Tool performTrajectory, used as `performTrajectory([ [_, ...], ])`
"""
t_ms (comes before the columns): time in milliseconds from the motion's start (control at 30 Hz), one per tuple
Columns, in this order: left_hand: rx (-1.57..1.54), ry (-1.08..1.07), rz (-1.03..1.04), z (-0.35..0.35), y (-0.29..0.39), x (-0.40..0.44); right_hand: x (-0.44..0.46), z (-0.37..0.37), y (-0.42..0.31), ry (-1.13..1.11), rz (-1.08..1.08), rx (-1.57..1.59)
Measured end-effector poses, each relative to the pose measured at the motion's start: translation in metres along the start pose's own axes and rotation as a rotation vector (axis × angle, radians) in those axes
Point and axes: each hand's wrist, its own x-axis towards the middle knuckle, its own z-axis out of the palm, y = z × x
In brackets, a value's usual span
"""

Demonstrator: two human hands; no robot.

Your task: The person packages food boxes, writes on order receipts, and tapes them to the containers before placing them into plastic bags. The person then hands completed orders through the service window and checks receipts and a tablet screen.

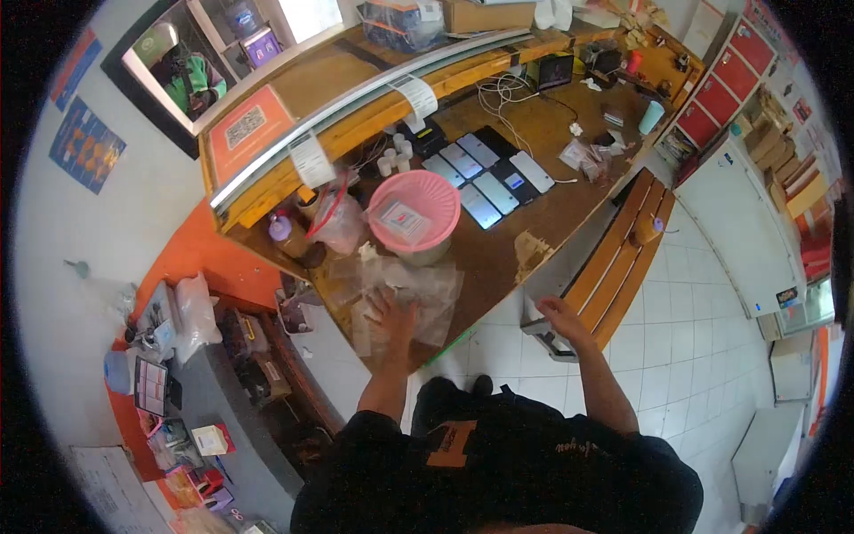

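My left hand (391, 315) lies open with spread fingers on clear plastic bags (433, 307), spread at the near end of the wooden counter (485, 267). Just beyond it stands a pink basket (438, 198) with a small printed packet (403, 221) in it. A tied plastic bag (340, 224) and a purple-capped bottle (286, 233) are left of the basket. To the right, my right hand (564, 319) hangs in the air near the end of the wooden bench (614, 267). Its fingers are loosely bent and apart, with nothing visible in them.
Several phones (480, 206) lie on the counter beyond the basket, near white cables (505, 96) and small white cups (394, 161). A turquoise cup (651, 117) stands farther right. A grey desk (233, 427) with a monitor (151, 386) is at left. White tiles (672, 311) cover the floor.
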Motion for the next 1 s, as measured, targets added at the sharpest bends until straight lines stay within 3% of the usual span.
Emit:
performTrajectory([
  [33,0.092,0.035,0.023,-0.001,0.002,-0.002,0.035,-0.004,0.011,-0.009,0.004,-0.004],
  [100,0.186,0.064,0.036,0.002,0.007,0.003,0.116,-0.010,0.030,0.072,-0.306,-0.082],
  [167,0.216,0.127,0.069,0.006,0.010,0.012,0.164,-0.013,-0.022,0.121,-0.474,-0.096],
  [233,0.210,0.112,0.048,0.001,0.018,0.014,0.215,-0.003,-0.062,0.397,-0.632,-0.414],
  [333,0.220,0.112,0.051,0.010,0.011,0.020,0.295,0.015,-0.111,0.376,-0.584,-0.448],
  [467,0.089,0.077,0.011,0.003,0.020,0.026,0.409,0.033,-0.129,0.319,-0.812,-0.730],
  [500,-0.011,0.119,0.024,0.006,0.013,0.027,0.423,0.031,-0.145,0.161,-0.711,-0.765],
  [533,0.004,0.117,0.019,0.007,0.010,0.032,0.459,0.039,-0.124,0.232,-0.913,-0.782],
  [567,-0.120,0.138,-0.015,0.008,0.006,0.034,0.482,0.041,-0.119,0.284,-0.973,-0.907],
  [600,-0.246,0.157,-0.053,0.011,0.002,0.033,0.498,0.043,-0.118,0.333,-1.030,-1.035],
  [633,-0.527,0.298,0.056,0.013,-0.002,0.035,0.497,0.040,-0.135,0.307,-0.871,-1.075],
  [667,-0.520,0.293,0.047,0.014,-0.008,0.035,0.495,0.034,-0.151,0.295,-0.868,-1.072],
  [733,-0.356,0.387,0.044,-0.002,0.002,0.031,0.491,0.022,-0.171,0.224,-0.614,-0.787],
  [800,-0.169,0.447,0.086,-0.016,0.018,0.024,0.488,0.013,-0.164,0.207,-0.666,-0.813],
  [933,-0.193,0.513,-0.149,-0.020,0.063,0.001,0.486,-0.005,-0.143,0.112,-0.915,-0.834],
  [1000,-0.160,0.514,-0.264,-0.007,0.081,-0.016,0.477,-0.010,-0.144,-0.073,-0.973,-0.813],
])
